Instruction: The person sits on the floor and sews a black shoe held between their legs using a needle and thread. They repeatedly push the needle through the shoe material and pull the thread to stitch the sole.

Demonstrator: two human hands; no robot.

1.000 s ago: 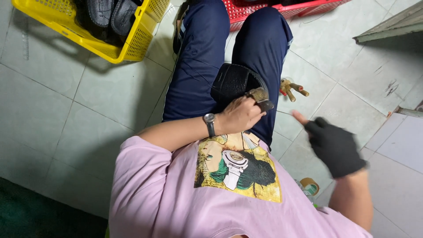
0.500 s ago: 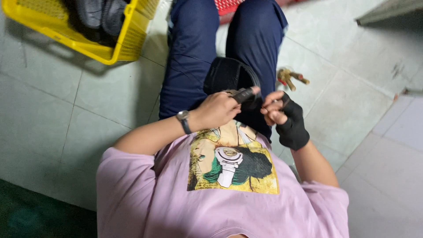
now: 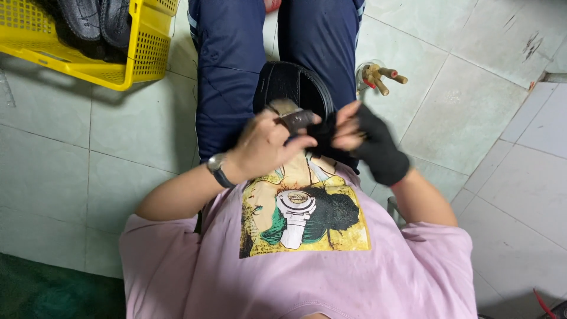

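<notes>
A black shoe (image 3: 289, 88) lies on my lap between my dark blue trouser legs. My left hand (image 3: 266, 145), bare with a watch on the wrist, grips the near end of the shoe, thumb over a dark grey strap-like piece (image 3: 297, 120). My right hand (image 3: 363, 139), in a black fingerless glove, meets it from the right, its fingers closed on the same end of the shoe. The two hands touch each other. What lies under the fingers is hidden.
A yellow plastic basket (image 3: 136, 65) holding black shoes stands on the tiled floor at the upper left. A small pot with wooden-handled brushes (image 3: 378, 74) sits on the floor beside my right leg. A dark green mat (image 3: 47, 292) lies at the lower left.
My gloved right hand has come in from out at the right side to the shoe on my lap, where it now joins my left hand. The left hand stayed on the shoe.
</notes>
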